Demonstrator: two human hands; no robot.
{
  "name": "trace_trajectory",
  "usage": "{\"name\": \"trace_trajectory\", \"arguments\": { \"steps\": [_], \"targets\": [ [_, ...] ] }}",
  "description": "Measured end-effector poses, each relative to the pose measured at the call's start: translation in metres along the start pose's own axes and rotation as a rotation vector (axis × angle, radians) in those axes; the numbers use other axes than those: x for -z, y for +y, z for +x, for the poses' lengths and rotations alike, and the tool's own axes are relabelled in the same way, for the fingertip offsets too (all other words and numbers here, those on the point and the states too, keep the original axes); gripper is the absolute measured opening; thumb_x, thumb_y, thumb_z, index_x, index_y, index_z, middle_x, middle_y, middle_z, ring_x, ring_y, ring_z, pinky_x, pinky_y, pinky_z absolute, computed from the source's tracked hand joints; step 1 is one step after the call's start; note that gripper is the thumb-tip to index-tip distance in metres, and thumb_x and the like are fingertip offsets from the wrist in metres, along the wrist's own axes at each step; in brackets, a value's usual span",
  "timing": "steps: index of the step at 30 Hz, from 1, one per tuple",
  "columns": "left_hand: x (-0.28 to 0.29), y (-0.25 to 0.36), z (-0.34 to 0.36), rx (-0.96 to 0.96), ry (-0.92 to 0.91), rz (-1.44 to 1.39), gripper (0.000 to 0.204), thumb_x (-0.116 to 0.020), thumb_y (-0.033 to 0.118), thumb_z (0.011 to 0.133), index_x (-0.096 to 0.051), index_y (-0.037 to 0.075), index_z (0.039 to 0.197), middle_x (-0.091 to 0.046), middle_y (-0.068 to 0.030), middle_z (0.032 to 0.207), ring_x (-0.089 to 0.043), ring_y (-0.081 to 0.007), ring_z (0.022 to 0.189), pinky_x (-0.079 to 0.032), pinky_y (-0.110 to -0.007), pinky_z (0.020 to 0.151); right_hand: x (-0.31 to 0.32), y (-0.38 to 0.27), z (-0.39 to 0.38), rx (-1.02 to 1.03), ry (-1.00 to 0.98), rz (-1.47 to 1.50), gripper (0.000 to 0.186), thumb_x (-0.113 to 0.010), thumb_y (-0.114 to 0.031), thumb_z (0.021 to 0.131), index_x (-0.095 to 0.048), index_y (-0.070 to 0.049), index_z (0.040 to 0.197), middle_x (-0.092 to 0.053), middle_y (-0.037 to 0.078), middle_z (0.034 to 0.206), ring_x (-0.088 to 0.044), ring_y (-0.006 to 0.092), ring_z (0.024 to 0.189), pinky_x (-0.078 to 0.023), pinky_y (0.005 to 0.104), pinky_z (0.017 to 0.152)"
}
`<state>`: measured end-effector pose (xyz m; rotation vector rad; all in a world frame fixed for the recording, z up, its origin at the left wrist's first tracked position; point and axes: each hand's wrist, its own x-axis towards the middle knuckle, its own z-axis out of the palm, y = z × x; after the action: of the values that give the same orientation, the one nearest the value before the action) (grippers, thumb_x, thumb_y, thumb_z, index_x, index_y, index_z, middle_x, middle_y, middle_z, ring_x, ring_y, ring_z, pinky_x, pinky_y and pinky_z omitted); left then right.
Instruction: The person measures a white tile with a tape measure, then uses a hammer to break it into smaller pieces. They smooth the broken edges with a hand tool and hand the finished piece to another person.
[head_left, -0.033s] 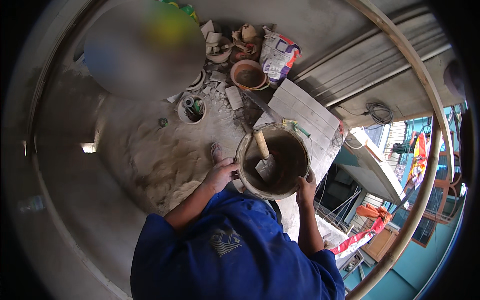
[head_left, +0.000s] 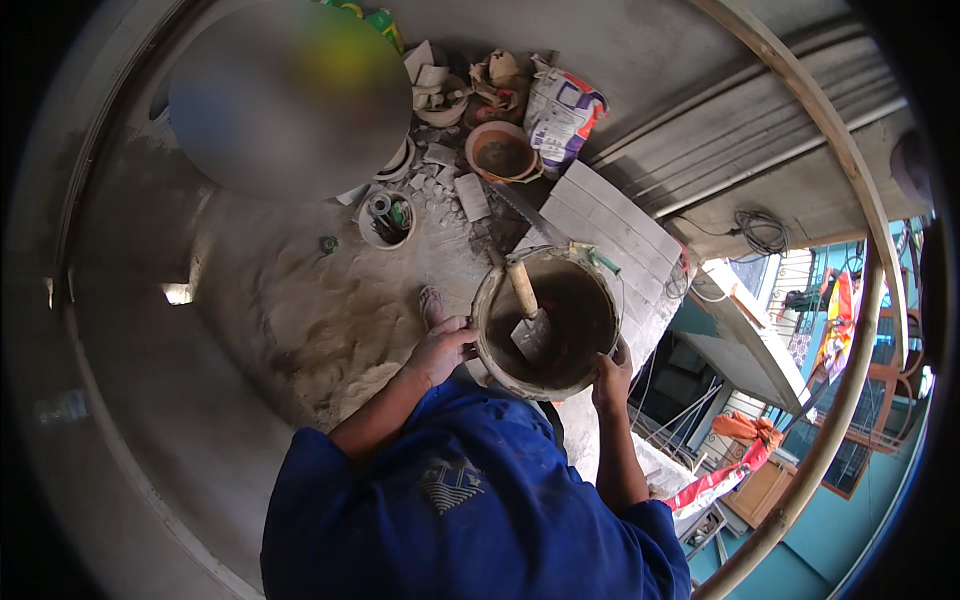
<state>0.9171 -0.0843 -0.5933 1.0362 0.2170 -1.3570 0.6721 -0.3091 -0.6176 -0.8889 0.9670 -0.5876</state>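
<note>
Between my hands is a round, mortar-smeared bucket [head_left: 592, 318], held in front of my body with its mouth facing up. My left hand [head_left: 445, 350] grips the rim on its left side. On the near right side, my right hand [head_left: 613, 378] is closed on the rim, thumb showing at the edge. Inside the bucket rests a trowel [head_left: 532, 338]; its wooden handle leans against the far left rim and its grey metal blade points down. Neither hand touches the trowel. How much the bucket contains is too dark to tell.
Beyond the bucket lie a saw [head_left: 524, 212] and a stack of pale blocks [head_left: 610, 222]. Farther off are an orange tub [head_left: 473, 150], a printed sack [head_left: 565, 115], rubble and a white pail [head_left: 388, 244] of tools. Wooden poles [head_left: 845, 440] stand at the right, beside an opening.
The surroundings have shifted very slightly in the picture. My hands keep the same hold on the bucket, and the trowel lies as before.
</note>
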Motion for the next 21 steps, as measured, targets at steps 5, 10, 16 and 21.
{"name": "trace_trajectory", "arguments": {
  "steps": [5,10,16,21],
  "targets": [
    [0.058,0.045,0.016,-0.093,-0.002,-0.02,0.026,-0.064,0.011,0.093,-0.062,0.006,0.118,-0.064,-0.0045,0.108,-0.062,-0.0169,0.103,-0.052,-0.033,0.091,-0.076,0.017,0.037,0.002,-0.076,-0.003,0.066,-0.052,0.005,0.078,-0.044,0.009,0.143,-0.061,0.018,0.134,-0.062,0.0251,0.12,-0.047,0.0327,0.104],
    [0.123,0.11,0.031,-0.207,0.006,0.237,0.032,-0.067,0.009,0.09,-0.059,0.008,0.121,-0.062,-0.0049,0.111,-0.061,-0.0174,0.104,-0.052,-0.036,0.091,-0.161,0.04,0.065,-0.002,-0.105,-0.074,0.06,-0.053,0.006,0.081,-0.046,0.008,0.141,-0.062,0.017,0.132,-0.063,0.0247,0.118,-0.049,0.034,0.103],
    [0.189,0.189,0.027,-0.011,0.148,0.007,0.048,-0.073,0.007,0.086,-0.051,0.011,0.128,-0.059,-0.0063,0.116,-0.059,-0.0217,0.108,-0.053,-0.046,0.09,-0.266,0.065,0.086,-0.078,-0.176,-0.106,0.061,-0.055,0.005,0.082,-0.045,0.007,0.142,-0.062,0.016,0.132,-0.063,0.0242,0.118,-0.05,0.035,0.101],
    [0.252,0.223,0.026,-0.06,0.257,-0.017,0.046,-0.072,0.005,0.085,-0.05,0.011,0.125,-0.058,-0.0073,0.117,-0.059,-0.0222,0.107,-0.054,-0.046,0.086,-0.349,0.091,0.115,-0.094,-0.307,-0.108,0.062,-0.059,0.002,0.083,-0.044,0.006,0.143,-0.061,0.016,0.135,-0.059,0.0243,0.125,-0.045,0.0357,0.108]
  ]
}}
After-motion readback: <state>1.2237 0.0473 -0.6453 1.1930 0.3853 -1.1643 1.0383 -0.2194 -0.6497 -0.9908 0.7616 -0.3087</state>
